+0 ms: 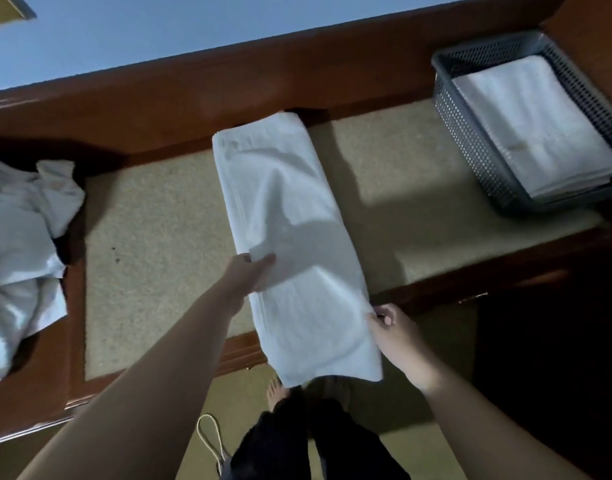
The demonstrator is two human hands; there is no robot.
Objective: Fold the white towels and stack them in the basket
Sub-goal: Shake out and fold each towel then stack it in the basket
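Note:
A white towel (290,237), folded into a long strip, lies across the tan table top (152,258) with its near end hanging over the front edge. My left hand (245,275) grips the strip's left edge about midway along. My right hand (394,327) pinches its right edge nearer the front. At the right end of the table stands a grey perforated basket (471,143) with folded white towels (536,126) stacked inside.
A heap of crumpled white towels (20,244) lies at the table's left end. A dark wooden ledge (193,98) runs along the back below a blue wall. My legs and a bare foot (277,393) show on the floor beneath, beside a cord loop.

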